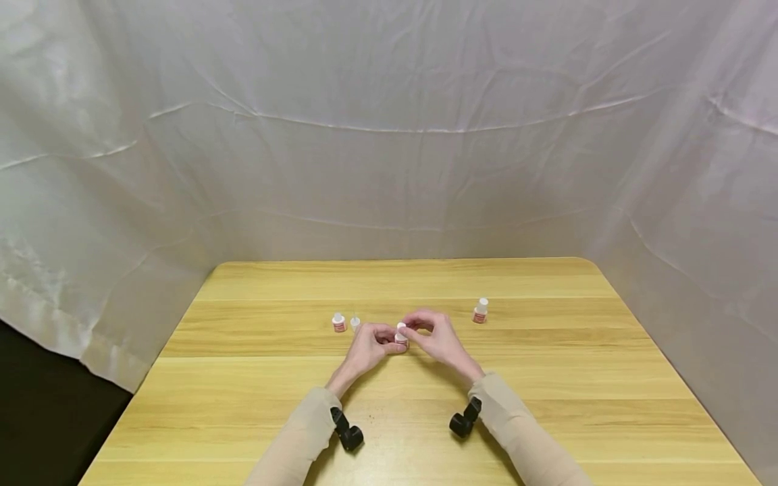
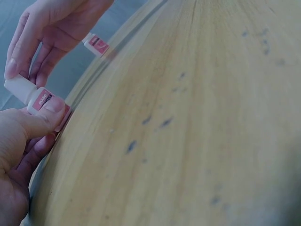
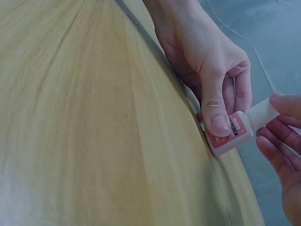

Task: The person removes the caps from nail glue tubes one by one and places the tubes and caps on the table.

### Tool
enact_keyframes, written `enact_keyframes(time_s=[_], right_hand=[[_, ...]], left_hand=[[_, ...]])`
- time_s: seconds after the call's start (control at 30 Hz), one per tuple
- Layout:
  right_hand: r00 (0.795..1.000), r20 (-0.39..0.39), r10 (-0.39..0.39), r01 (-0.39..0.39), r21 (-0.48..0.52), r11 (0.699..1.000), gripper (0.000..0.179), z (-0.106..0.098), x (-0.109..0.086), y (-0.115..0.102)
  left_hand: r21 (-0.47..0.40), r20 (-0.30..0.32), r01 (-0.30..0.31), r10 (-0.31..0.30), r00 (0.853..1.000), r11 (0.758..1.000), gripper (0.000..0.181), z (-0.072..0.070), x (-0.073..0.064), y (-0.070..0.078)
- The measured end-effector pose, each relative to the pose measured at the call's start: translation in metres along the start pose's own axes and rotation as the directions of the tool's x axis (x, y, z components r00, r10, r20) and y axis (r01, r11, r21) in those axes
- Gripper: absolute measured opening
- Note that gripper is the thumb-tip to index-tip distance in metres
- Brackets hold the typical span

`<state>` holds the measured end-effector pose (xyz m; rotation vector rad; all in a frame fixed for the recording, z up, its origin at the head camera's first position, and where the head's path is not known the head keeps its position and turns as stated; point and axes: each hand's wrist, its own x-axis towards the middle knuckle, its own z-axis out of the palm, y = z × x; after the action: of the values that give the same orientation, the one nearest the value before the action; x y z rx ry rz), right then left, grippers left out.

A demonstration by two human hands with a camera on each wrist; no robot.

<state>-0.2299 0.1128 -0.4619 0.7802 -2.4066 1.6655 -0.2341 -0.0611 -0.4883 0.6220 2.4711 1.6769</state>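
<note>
Near the middle of the table, my left hand grips a small white bottle with a red-pink label round its body. My right hand pinches the tall white cap on top of that bottle between thumb and fingers. Seen from the left wrist, the left thumb presses on the label and the cap is on the bottle's neck. The bottle is upright, its base at or close to the tabletop. Whether the cap is turning cannot be told.
Left of the hands stands a similar bottle with a short white top. Beside it is a small white piece with a thin spike pointing up. A third bottle, tall-capped, stands right on the wooden table. Pale curtains hang behind.
</note>
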Motion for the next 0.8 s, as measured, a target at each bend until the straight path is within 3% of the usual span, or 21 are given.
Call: enact_keyframes(time_s=[0.1,0.23,0.43,0.6,0.8], right_hand=[[0.999,0.026,0.030,-0.031,0.034,0.999,0.017,-0.001,-0.001,-0.005],[0.998,0.042,0.039,-0.041,0.049,0.998,0.020,0.000,0.000,0.006],[0.999,-0.002,0.037,-0.037,0.003,0.999,0.026,0.003,0.000,0.026],[0.997,-0.055,0.053,-0.055,-0.029,0.998,0.018,0.005,0.002,0.028],[0.997,-0.038,0.064,-0.064,-0.012,0.998,0.015,0.005,0.002,0.025]], left_hand=[[-0.002,0.000,0.004,-0.004,1.000,1.000,0.022,0.000,0.000,0.000],[-0.001,0.000,0.010,-0.010,1.000,1.000,0.022,0.000,0.000,0.000],[0.006,-0.006,0.002,-0.002,1.000,1.000,0.021,0.000,0.000,0.000],[0.013,-0.008,-0.003,0.003,1.000,1.000,0.020,0.000,0.000,-0.001],[0.011,-0.003,0.004,-0.004,1.000,1.000,0.021,0.000,0.000,0.000]])
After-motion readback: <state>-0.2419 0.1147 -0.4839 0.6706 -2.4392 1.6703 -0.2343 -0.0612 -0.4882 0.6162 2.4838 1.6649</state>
